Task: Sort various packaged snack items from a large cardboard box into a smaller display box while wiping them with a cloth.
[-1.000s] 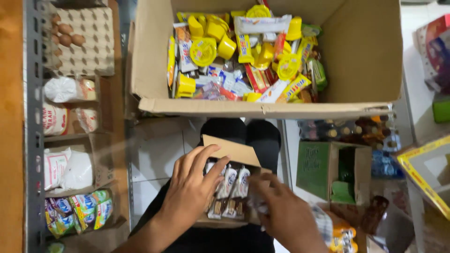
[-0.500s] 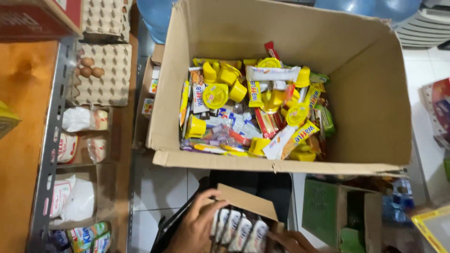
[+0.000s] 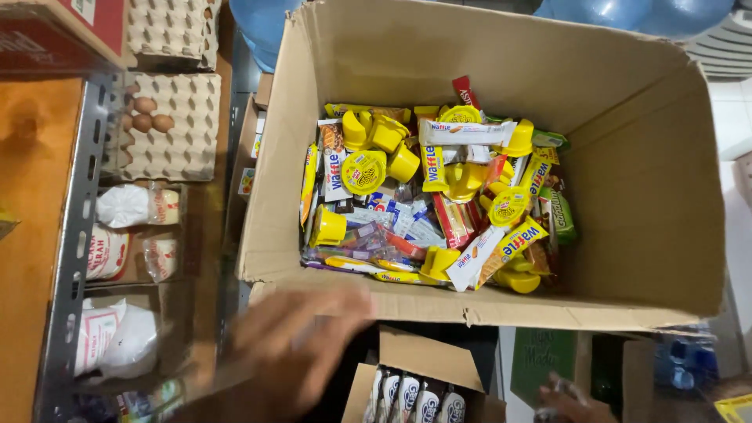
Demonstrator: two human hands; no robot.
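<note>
A tiled floor (image 3: pixel 736 117) shows pale at the right edge of the head view, and blue water jugs (image 3: pixel 627 12) stand behind a big open cardboard box (image 3: pixel 650 196) that fills most of the picture. Inside the box lies a heap of snack packs (image 3: pixel 439 204): yellow cups with foil lids, yellow and white wafer wrappers, a few red and green sachets, all piled against the near wall and the middle of the box floor, while the right part of the floor is bare cardboard.

To the left runs a metal shelf rack (image 3: pixel 74 227) beside an orange wooden surface (image 3: pixel 31 196). On the rack's upper level sits an egg tray (image 3: pixel 176 125) with three brown eggs (image 3: pixel 145 121) in its far left corner; below it, cardboard compartments hold white plastic bags (image 3: pixel 117 337) of dry goods.

At the bottom edge, just in front of the big box's near wall, a small open carton (image 3: pixel 427 360) holds a row of dark and white sachets (image 3: pixel 415 403) standing upright.

The left hand (image 3: pixel 290 345) is blurred with motion; it hovers open, fingers spread and grasping nothing, just left of the small carton and below the near left corner of the big box. The right hand (image 3: pixel 568 401) shows only in part at the bottom edge, right of the small carton; whether it is clenched or released cannot be told. Beside it stand a green carton (image 3: pixel 548 360) and some bottles (image 3: pixel 689 364).
</note>
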